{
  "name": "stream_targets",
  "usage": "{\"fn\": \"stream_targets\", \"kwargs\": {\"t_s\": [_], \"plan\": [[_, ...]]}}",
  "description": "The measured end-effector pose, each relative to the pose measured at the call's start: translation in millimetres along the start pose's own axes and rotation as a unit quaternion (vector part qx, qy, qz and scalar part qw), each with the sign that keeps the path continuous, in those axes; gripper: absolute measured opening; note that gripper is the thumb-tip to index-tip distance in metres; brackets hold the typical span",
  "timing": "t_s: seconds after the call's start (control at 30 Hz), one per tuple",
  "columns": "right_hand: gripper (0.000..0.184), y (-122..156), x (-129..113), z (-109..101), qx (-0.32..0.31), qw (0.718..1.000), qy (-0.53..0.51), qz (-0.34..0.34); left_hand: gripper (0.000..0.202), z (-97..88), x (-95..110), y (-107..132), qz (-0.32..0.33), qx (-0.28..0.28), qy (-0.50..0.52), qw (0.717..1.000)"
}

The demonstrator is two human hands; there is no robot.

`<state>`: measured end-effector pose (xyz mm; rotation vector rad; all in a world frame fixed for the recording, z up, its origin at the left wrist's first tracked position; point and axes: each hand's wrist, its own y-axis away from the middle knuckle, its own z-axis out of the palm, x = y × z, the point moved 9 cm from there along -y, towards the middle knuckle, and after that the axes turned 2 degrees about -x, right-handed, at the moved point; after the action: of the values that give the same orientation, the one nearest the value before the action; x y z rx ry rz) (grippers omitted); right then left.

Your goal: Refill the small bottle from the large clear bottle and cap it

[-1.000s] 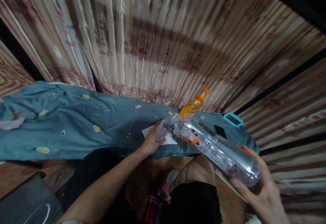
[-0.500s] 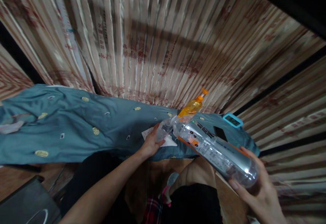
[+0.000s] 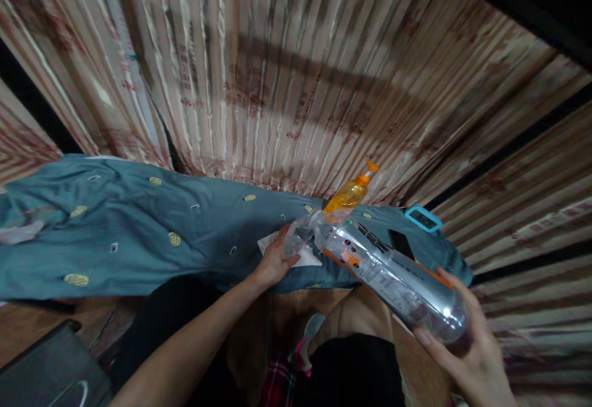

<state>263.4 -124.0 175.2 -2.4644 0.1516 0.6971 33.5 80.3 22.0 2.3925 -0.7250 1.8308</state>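
Observation:
My right hand [image 3: 476,345] is wrapped around the base of a large clear plastic bottle [image 3: 393,277] with an orange and silver label. The bottle lies tilted, its neck pointing left and its base nearest me. A small clear plastic cup [image 3: 297,238] is gripped in my left hand [image 3: 272,263], and the bottle's mouth meets its rim. Whether liquid is flowing between them I cannot tell. Beneath the cup is a white tissue [image 3: 309,259]. Just behind the bottle's neck stands an orange pump bottle [image 3: 346,196] with yellow liquid.
A green patterned cloth [image 3: 139,228] covers the long, narrow surface before me. On its right part lie a dark phone-like slab [image 3: 401,245] and a blue-framed digital clock [image 3: 423,218]. Pleated curtains [image 3: 277,74] hang behind. A dark box-like object [image 3: 50,370] stands at lower left.
Almost nothing differs. The cup and bottle stay mouth to mouth in my hands, with only a slight shift of the view.

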Motion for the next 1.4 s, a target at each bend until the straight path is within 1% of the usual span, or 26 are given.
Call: {"fn": "stream_targets", "kwargs": {"t_s": [0.1, 0.27, 0.47, 0.57, 0.8, 0.9, 1.13, 1.3, 1.4], "plan": [[0.074, 1.8, 3.5, -0.8, 0.016, 1.000, -0.016, 0.012, 0.073, -0.6, 0.0, 0.5, 0.000, 0.005, 0.001, 1.000], [0.074, 5.2, 15.1, 2.2, 0.029, 0.996, -0.072, 0.050, 0.074, 0.6, -3.0, 0.3, -0.003, -0.001, -0.011, 1.000], [0.079, 7.8, 29.3, 5.7, 0.020, 0.987, -0.126, 0.100, 0.074, 0.8, -3.4, -0.4, -0.003, -0.004, -0.017, 1.000], [0.076, 9.4, 33.7, 7.5, 0.011, 0.984, -0.136, 0.114, 0.074, -0.7, -0.5, 0.2, 0.000, 0.000, -0.016, 1.000], [0.073, 10.8, 40.8, 8.1, 0.010, 0.984, -0.141, 0.108, 0.071, 0.6, 1.1, 0.7, 0.006, -0.006, -0.019, 1.000], [0.073, 11.8, 45.9, 11.0, 0.000, 0.981, -0.150, 0.120, 0.072, 1.3, -1.2, 0.5, 0.002, -0.006, -0.014, 1.000], [0.081, 15.3, 53.1, 13.3, 0.008, 0.970, -0.184, 0.162, 0.073, -0.2, -1.5, -0.3, 0.000, 0.004, -0.005, 1.000], [0.078, 13.6, 56.5, 11.7, -0.004, 0.972, -0.177, 0.154, 0.073, -0.2, -0.6, -0.1, 0.005, 0.005, -0.008, 1.000], [0.078, 12.4, 54.2, 11.0, -0.004, 0.972, -0.176, 0.158, 0.072, -0.5, 0.5, 0.3, 0.012, 0.005, -0.009, 1.000]]}}
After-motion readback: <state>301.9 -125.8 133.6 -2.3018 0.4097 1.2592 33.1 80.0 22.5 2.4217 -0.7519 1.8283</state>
